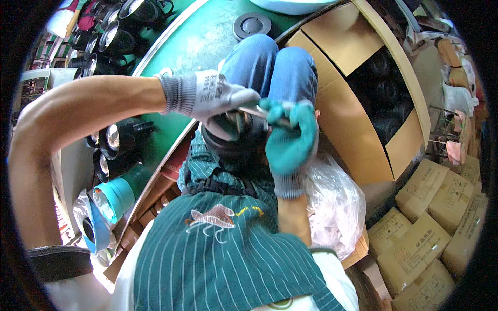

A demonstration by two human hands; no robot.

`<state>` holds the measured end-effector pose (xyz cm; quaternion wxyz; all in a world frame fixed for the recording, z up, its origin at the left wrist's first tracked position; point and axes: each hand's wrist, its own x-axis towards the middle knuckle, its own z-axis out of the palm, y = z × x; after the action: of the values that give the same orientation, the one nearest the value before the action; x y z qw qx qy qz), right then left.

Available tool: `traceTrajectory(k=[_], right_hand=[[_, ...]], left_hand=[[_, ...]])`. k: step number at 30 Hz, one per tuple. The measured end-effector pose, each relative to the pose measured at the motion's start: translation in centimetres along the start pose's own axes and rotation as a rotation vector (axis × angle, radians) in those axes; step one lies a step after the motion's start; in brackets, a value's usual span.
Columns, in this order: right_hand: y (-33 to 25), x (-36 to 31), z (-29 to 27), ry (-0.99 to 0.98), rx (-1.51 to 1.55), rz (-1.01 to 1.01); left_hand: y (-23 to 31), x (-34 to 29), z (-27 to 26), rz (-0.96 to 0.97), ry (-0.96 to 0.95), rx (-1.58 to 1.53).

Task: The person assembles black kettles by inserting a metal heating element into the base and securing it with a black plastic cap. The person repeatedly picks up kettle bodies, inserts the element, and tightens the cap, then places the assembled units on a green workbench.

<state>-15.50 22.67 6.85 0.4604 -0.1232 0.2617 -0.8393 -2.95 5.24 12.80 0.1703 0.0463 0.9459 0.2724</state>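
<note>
A black round housing (233,142) with a shiny inner part rests on my lap, between my thighs and the striped apron. Over its far side reaches my left hand (215,98) in a grey knitted glove, its fingers closed and blurred by motion. My right hand (291,132) wears a glove with a teal coating; its fingers curl round a thin shiny metal rod (254,110). The rod's left end runs close under my left fingers. Whether those fingers grip the rod or part of the housing is hidden.
A green table (207,39) bears a black disc (252,26) and several black lamp-like housings (115,39). An open carton (332,114) with black round parts stands at right. Clear plastic wrapping (334,202), sealed cartons (412,249) and a light-blue bucket (115,199) lie lower down.
</note>
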Motion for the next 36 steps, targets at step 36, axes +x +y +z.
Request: traceTrajectory(k=[36], right_hand=[[-3.5, 8.8, 1.6, -1.612, -0.967, 0.095]], left_hand=[[-7.4, 1.8, 4.4, 0.371, 0.477, -0.157]])
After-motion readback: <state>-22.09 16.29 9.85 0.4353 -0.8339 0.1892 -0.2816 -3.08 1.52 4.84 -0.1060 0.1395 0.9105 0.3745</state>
